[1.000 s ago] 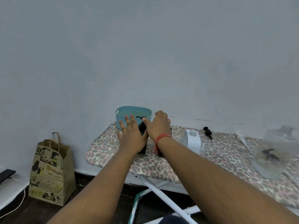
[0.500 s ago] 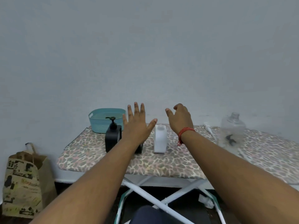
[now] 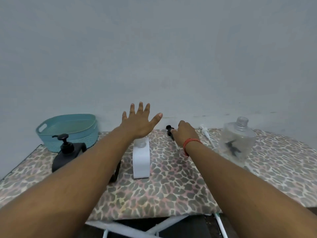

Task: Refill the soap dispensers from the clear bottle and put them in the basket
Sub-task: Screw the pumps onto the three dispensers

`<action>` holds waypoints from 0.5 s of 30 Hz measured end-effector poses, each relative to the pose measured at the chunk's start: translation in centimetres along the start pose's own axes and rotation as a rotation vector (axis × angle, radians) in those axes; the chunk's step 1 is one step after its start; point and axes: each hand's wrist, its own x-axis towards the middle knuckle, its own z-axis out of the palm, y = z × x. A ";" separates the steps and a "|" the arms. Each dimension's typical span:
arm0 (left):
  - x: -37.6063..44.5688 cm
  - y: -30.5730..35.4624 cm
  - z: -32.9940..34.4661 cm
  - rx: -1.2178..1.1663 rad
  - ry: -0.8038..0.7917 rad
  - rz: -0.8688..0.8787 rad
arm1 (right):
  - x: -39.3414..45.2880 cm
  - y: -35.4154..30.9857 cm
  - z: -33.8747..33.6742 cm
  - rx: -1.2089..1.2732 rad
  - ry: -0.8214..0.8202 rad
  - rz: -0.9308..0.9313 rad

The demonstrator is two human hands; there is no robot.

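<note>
The left hand (image 3: 139, 122) is held spread, gripping nothing, above the uncapped white dispenser (image 3: 141, 161). A black pump head (image 3: 169, 130) is touched by the right hand (image 3: 186, 134), fingers curled. The clear bottle (image 3: 237, 140) stands right; the teal basket (image 3: 68, 129) sits far left behind a black dispenser (image 3: 67, 156).

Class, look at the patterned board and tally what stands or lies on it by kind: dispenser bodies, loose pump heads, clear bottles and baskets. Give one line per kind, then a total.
Dispenser bodies: 3 (black with pump, black behind the left arm, white)
Loose pump heads: 2 (black, white)
Clear bottles: 1
Baskets: 1
Total: 7
</note>
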 end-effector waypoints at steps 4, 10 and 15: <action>2.5 0.1 0.4 0.010 -0.082 0.017 | 3.7 0.1 2.3 -0.062 -0.024 0.014; 4.4 -0.3 1.7 0.026 -0.188 0.025 | 6.1 -0.7 5.2 -0.176 -0.073 0.014; 4.0 -0.8 1.6 0.031 -0.187 0.006 | 5.6 -1.0 5.3 -0.103 -0.028 0.009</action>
